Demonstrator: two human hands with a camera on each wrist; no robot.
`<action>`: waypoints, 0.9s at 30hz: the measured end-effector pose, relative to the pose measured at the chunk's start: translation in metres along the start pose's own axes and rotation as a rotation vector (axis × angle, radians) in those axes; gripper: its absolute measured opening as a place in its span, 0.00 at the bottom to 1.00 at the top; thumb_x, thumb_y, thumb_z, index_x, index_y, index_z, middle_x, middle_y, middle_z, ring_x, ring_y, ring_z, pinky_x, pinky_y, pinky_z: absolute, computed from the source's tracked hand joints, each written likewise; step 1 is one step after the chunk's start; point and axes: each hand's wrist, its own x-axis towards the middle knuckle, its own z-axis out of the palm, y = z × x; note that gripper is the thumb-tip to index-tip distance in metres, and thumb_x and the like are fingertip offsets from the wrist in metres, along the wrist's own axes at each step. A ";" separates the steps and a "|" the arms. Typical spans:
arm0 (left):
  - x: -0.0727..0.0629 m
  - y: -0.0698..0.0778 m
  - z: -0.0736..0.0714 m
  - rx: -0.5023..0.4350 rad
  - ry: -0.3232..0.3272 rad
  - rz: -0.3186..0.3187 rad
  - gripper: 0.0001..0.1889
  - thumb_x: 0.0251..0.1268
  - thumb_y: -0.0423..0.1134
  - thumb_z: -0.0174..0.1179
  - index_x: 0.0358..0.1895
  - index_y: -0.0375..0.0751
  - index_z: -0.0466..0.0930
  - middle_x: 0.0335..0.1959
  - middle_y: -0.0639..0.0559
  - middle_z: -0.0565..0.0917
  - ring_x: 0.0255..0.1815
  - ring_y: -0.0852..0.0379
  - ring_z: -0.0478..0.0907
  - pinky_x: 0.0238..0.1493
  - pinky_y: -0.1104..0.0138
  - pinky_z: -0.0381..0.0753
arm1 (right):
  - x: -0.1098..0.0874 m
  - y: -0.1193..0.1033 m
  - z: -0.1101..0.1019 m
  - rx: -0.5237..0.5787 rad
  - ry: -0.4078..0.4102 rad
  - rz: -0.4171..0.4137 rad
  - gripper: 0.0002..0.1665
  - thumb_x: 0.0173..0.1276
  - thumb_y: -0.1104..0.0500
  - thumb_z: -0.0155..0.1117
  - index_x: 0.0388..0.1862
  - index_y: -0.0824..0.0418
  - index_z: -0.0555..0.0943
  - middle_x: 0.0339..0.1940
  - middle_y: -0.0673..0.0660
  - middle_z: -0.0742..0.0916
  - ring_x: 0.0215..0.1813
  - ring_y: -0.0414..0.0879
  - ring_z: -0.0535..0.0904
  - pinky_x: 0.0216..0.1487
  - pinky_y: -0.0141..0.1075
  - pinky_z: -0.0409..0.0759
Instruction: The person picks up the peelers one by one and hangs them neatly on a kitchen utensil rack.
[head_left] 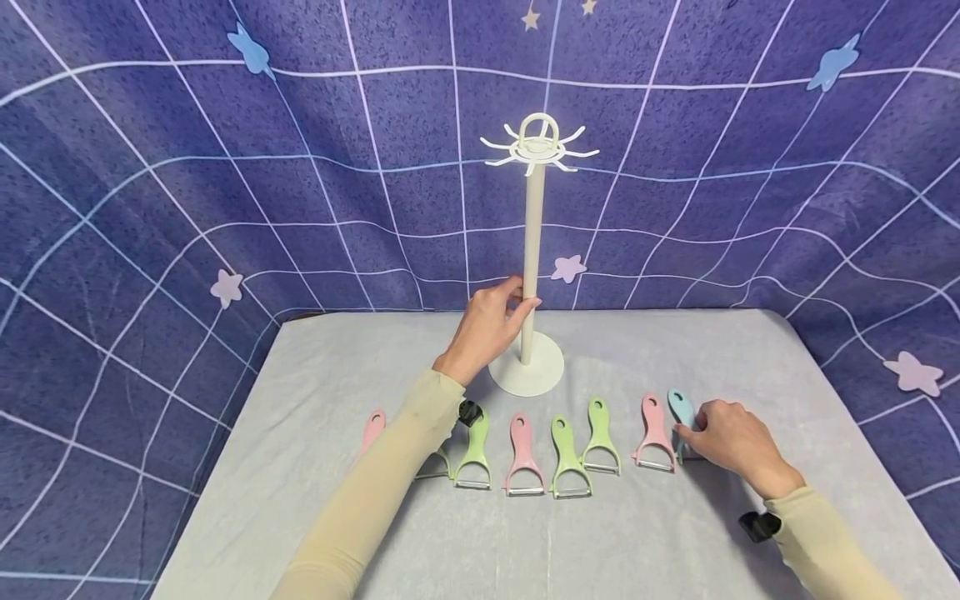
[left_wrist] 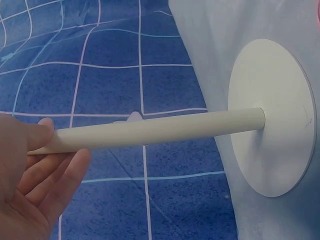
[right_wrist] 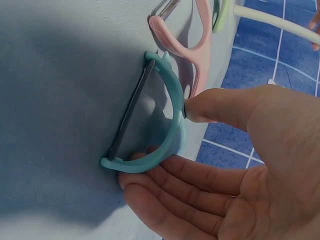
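Note:
A white stand [head_left: 533,225] with a ring of hooks on top rises from a round base. My left hand [head_left: 483,329] holds its pole between thumb and fingers, partway up; the left wrist view shows the pole [left_wrist: 165,129] running to the base [left_wrist: 280,165]. On the right, my right hand [head_left: 738,442] grips a blue peeler [head_left: 680,407]. In the right wrist view the thumb presses one side of the peeler [right_wrist: 175,100] and the curled fingers lie on the other. Its blade faces away from the palm. Beside it lies a pink peeler [head_left: 653,421].
Several peelers lie in a row on the grey cloth [head_left: 600,550], among them a pink one [head_left: 522,450] and green ones [head_left: 564,446]. Another pink peeler [head_left: 373,427] is partly covered by the left forearm. A blue patterned curtain [head_left: 375,208] surrounds the table.

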 end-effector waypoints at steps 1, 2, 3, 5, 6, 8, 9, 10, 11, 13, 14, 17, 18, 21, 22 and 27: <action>0.000 0.000 0.000 -0.003 0.000 0.000 0.11 0.81 0.44 0.65 0.52 0.39 0.84 0.47 0.45 0.92 0.44 0.49 0.92 0.48 0.61 0.93 | 0.000 0.000 0.000 -0.001 0.001 0.000 0.20 0.67 0.49 0.73 0.21 0.56 0.78 0.19 0.50 0.76 0.23 0.47 0.70 0.22 0.38 0.64; 0.000 0.000 0.000 -0.003 0.001 -0.001 0.12 0.81 0.44 0.65 0.53 0.39 0.84 0.47 0.45 0.92 0.44 0.49 0.92 0.48 0.61 0.93 | 0.000 0.000 0.000 0.000 0.001 0.001 0.20 0.67 0.49 0.73 0.21 0.57 0.78 0.19 0.50 0.76 0.23 0.47 0.70 0.22 0.38 0.64; 0.000 0.001 0.000 -0.006 0.002 -0.001 0.12 0.80 0.44 0.65 0.53 0.39 0.84 0.47 0.44 0.92 0.44 0.49 0.92 0.48 0.61 0.93 | 0.000 0.000 0.000 0.000 0.003 0.002 0.20 0.67 0.49 0.73 0.21 0.57 0.78 0.19 0.50 0.77 0.23 0.47 0.70 0.22 0.38 0.65; 0.000 0.001 0.000 -0.009 0.006 -0.002 0.12 0.80 0.44 0.65 0.53 0.39 0.84 0.47 0.44 0.92 0.44 0.48 0.92 0.48 0.61 0.93 | 0.000 0.000 -0.001 0.002 0.005 0.003 0.20 0.67 0.49 0.74 0.21 0.57 0.78 0.19 0.50 0.77 0.23 0.47 0.71 0.22 0.38 0.65; 0.000 0.001 0.000 -0.010 0.007 -0.004 0.12 0.80 0.44 0.65 0.53 0.39 0.84 0.47 0.44 0.92 0.44 0.48 0.92 0.48 0.61 0.93 | 0.000 0.000 -0.001 0.004 0.007 0.003 0.20 0.67 0.49 0.74 0.22 0.58 0.79 0.19 0.50 0.77 0.23 0.47 0.71 0.22 0.38 0.65; 0.000 0.001 0.000 -0.008 0.012 -0.004 0.12 0.80 0.44 0.65 0.53 0.39 0.84 0.47 0.44 0.92 0.44 0.49 0.92 0.48 0.62 0.93 | 0.000 -0.001 -0.003 0.008 0.012 0.003 0.20 0.67 0.49 0.74 0.22 0.58 0.79 0.19 0.51 0.78 0.23 0.47 0.72 0.22 0.38 0.66; 0.000 0.002 -0.001 -0.008 0.014 -0.002 0.12 0.80 0.44 0.65 0.53 0.39 0.84 0.47 0.44 0.92 0.44 0.49 0.92 0.48 0.62 0.93 | 0.000 -0.001 -0.004 0.009 0.019 0.001 0.20 0.68 0.49 0.74 0.23 0.58 0.79 0.20 0.51 0.78 0.23 0.47 0.72 0.22 0.39 0.66; 0.000 0.002 -0.001 -0.008 0.015 0.000 0.12 0.80 0.44 0.65 0.53 0.39 0.84 0.47 0.44 0.92 0.44 0.49 0.92 0.47 0.62 0.93 | 0.000 -0.001 -0.005 0.010 0.025 0.000 0.20 0.68 0.49 0.74 0.23 0.58 0.79 0.20 0.51 0.78 0.23 0.47 0.72 0.22 0.39 0.67; 0.000 0.002 -0.001 -0.007 0.015 0.001 0.12 0.80 0.44 0.65 0.53 0.39 0.84 0.47 0.44 0.92 0.44 0.49 0.92 0.47 0.62 0.93 | 0.000 -0.001 -0.006 0.011 0.032 -0.002 0.20 0.68 0.49 0.74 0.23 0.58 0.79 0.20 0.51 0.79 0.23 0.47 0.72 0.22 0.39 0.67; 0.000 0.002 -0.001 -0.007 0.017 0.004 0.12 0.80 0.44 0.66 0.52 0.39 0.85 0.46 0.44 0.92 0.43 0.49 0.92 0.47 0.63 0.93 | 0.001 -0.001 -0.007 0.012 0.045 -0.006 0.19 0.68 0.50 0.74 0.23 0.58 0.79 0.20 0.52 0.79 0.24 0.47 0.73 0.22 0.40 0.68; 0.000 0.002 -0.001 -0.005 0.018 0.005 0.12 0.80 0.44 0.65 0.52 0.38 0.85 0.46 0.44 0.92 0.43 0.49 0.92 0.46 0.63 0.93 | 0.001 -0.001 -0.008 0.012 0.050 -0.007 0.19 0.68 0.49 0.74 0.23 0.58 0.79 0.20 0.52 0.79 0.24 0.48 0.73 0.22 0.40 0.68; 0.000 0.003 0.000 -0.001 0.019 0.005 0.12 0.80 0.43 0.66 0.52 0.38 0.85 0.46 0.44 0.92 0.42 0.49 0.93 0.46 0.63 0.93 | 0.001 -0.003 -0.008 0.015 0.066 -0.013 0.19 0.68 0.50 0.74 0.23 0.58 0.79 0.20 0.52 0.79 0.24 0.48 0.72 0.21 0.40 0.68; 0.000 0.003 0.000 -0.002 0.020 0.005 0.11 0.80 0.43 0.66 0.52 0.38 0.85 0.46 0.44 0.92 0.42 0.49 0.93 0.46 0.63 0.93 | 0.001 -0.003 -0.008 0.017 0.072 -0.016 0.20 0.68 0.50 0.75 0.23 0.58 0.78 0.20 0.52 0.79 0.23 0.48 0.72 0.21 0.40 0.67; 0.000 0.003 0.000 0.004 0.020 0.004 0.11 0.79 0.43 0.66 0.51 0.37 0.85 0.45 0.44 0.92 0.42 0.49 0.93 0.46 0.63 0.93 | 0.001 -0.006 -0.009 0.022 0.097 -0.026 0.20 0.68 0.50 0.75 0.22 0.57 0.77 0.20 0.52 0.78 0.23 0.47 0.71 0.21 0.40 0.66; -0.001 0.004 0.000 0.006 0.020 0.003 0.11 0.79 0.43 0.66 0.51 0.37 0.85 0.45 0.44 0.93 0.42 0.49 0.93 0.46 0.62 0.93 | 0.001 -0.007 -0.009 0.024 0.107 -0.031 0.21 0.68 0.50 0.75 0.22 0.57 0.76 0.20 0.51 0.78 0.23 0.47 0.71 0.21 0.40 0.66; -0.001 0.003 0.001 0.011 0.022 -0.003 0.12 0.79 0.43 0.66 0.52 0.37 0.85 0.45 0.44 0.93 0.42 0.49 0.93 0.46 0.63 0.93 | 0.000 -0.012 -0.009 0.031 0.166 -0.059 0.21 0.68 0.52 0.75 0.21 0.56 0.75 0.19 0.51 0.76 0.23 0.47 0.70 0.21 0.39 0.64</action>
